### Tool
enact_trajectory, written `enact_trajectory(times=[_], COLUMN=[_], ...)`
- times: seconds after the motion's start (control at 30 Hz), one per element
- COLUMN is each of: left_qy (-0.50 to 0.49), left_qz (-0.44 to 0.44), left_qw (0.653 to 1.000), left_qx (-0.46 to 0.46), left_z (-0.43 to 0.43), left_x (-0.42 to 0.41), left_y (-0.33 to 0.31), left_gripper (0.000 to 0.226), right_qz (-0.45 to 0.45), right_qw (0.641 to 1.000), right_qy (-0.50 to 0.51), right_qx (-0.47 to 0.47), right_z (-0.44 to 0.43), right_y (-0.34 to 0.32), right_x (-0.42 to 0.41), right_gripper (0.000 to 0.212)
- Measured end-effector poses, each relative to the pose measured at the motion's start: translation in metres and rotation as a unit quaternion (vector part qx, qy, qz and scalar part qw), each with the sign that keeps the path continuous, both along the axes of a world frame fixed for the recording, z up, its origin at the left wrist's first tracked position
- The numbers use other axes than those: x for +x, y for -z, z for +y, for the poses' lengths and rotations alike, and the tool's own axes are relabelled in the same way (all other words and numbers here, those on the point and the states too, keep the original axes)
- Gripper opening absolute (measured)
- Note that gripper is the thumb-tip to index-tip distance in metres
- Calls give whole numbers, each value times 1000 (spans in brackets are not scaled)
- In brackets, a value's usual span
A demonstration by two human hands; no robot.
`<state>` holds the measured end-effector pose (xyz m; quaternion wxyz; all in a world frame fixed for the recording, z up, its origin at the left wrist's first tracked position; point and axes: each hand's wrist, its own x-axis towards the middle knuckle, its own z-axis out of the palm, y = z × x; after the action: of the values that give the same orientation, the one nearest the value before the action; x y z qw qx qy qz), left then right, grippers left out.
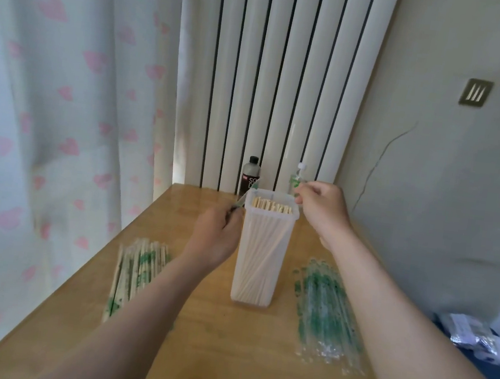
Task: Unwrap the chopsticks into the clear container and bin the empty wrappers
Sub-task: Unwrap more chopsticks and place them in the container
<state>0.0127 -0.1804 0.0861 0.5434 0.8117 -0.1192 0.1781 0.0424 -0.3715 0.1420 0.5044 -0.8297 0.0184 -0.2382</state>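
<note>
A wrapper (246, 196) is pinched in the left hand (216, 238) beside the clear container (270, 217), likely for emptying onto the chopsticks (272, 206) inside. The right hand (322, 209) is curled over the rim; whether anything is gripped cannot be told.

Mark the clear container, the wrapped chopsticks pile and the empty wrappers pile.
clear container (270, 215), head view, front of the rim.
wrapped chopsticks pile (134, 272), head view, middle of the pile.
empty wrappers pile (326, 312), head view, middle of the pile.
</note>
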Motion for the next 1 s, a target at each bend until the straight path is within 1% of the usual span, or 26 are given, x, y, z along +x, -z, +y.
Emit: enact_trajectory(times=[0.1, 0.17, 0.2, 0.27, 0.33, 0.4, 0.47, 0.53, 0.63, 0.67, 0.7, 0.77, 0.83, 0.93, 1.0], left_qy=[29, 69, 89, 128, 159, 164, 150, 126, 75, 57, 43, 22, 2, -39, -51], left_qz=[30, 56, 72, 113, 172, 238, 280, 280, 240, 233, 231, 233, 239, 232, 225], left_qw=[999, 996, 993, 985, 971, 954, 943, 947, 968, 971, 972, 972, 971, 969, 968], left_qx=[-6, -25, -32, -33, -45, -72, -98, -95, -25, -12, -1, 10, 26, 75, 97], left_z=[-16, -32, -41, -61, -83, -105, -125, -142, -163, -169, -175, -183, -190, -200, -205], left_x=[-9, -16, -20, -24, -25, -25, -21, -13, 4, 10, 15, 26, 41, 60, 70], left_y=[-1, 0, 0, 1, 6, 15, 26, 37, 47, 50, 51, 57, 63, 73, 81], left_gripper=[22, 22, 22, 22, 23, 25, 23, 19, 7, 6, 12, 27, 34, 35, 32], right_qz=[-16, -4, 6, 22, 19, 13, 25, 58, 143, 169, 183, 178, 157, 151, 152], right_qw=[998, 994, 992, 992, 996, 996, 993, 989, 981, 977, 973, 972, 975, 976, 976], right_qy=[-17, -66, -89, -107, -76, -19, 41, 90, 122, 129, 137, 150, 152, 144, 138], right_qx=[50, 86, 92, 63, 50, 86, 110, 99, 46, 29, 12, -20, -36, -64, -68], right_z=[-7, -16, -23, -38, -57, -80, -107, -134, -169, -176, -182, -187, -188, -188, -189], right_y=[-1, 0, 2, 8, 17, 30, 52, 85, 143, 160, 176, 200, 211, 215, 217], right_x=[-14, -26, -30, -38, -40, -41, -43, -45, -53, -56, -58, -60, -58, -55, -53], right_gripper=[27, 24, 24, 23, 20, 25, 26, 26, 29, 30, 30, 29, 28, 32, 28])
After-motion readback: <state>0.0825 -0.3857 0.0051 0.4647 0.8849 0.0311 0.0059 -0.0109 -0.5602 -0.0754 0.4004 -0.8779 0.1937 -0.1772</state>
